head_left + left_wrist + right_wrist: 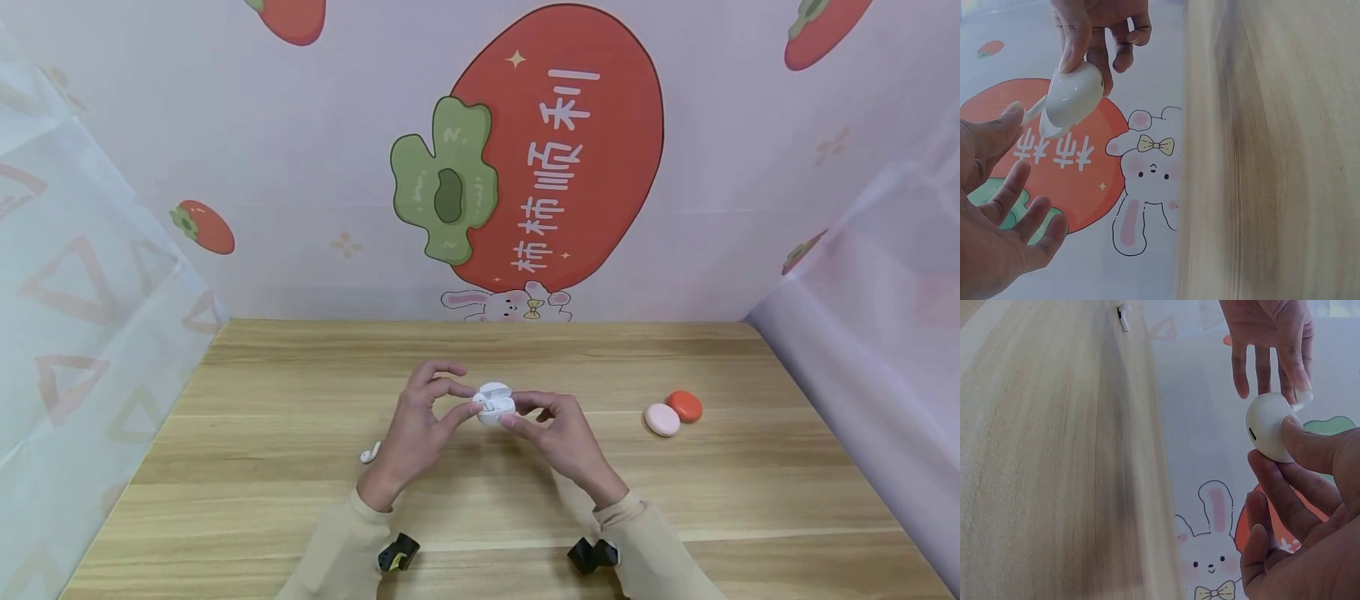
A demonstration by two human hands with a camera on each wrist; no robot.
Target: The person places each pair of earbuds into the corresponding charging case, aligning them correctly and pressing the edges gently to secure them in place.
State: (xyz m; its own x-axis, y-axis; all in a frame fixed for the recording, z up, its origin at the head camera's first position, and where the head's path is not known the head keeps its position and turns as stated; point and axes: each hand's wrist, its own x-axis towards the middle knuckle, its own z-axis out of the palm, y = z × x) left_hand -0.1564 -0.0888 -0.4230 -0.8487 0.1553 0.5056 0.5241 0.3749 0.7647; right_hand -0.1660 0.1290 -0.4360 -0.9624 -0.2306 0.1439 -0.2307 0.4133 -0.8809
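Observation:
A white earbud case [497,416] with its lid raised is held above the wooden table, gripped between the thumb and fingers of my right hand [564,433]. From the left, my left hand [417,432] pinches a white earbud [1035,110] by thumb and finger at the case's open side. The right wrist view shows the rounded white case [1267,425] with a small dark slot, and that earbud's end [1303,399] under the left thumb. A second white earbud [367,456] lies on the table beside my left wrist.
Two small round pieces, one pink [662,420] and one orange-red [685,406], sit touching at the right of the wooden table [285,392]. Printed cloth [300,167] rises behind the table's back edge, and more cloth flanks both sides.

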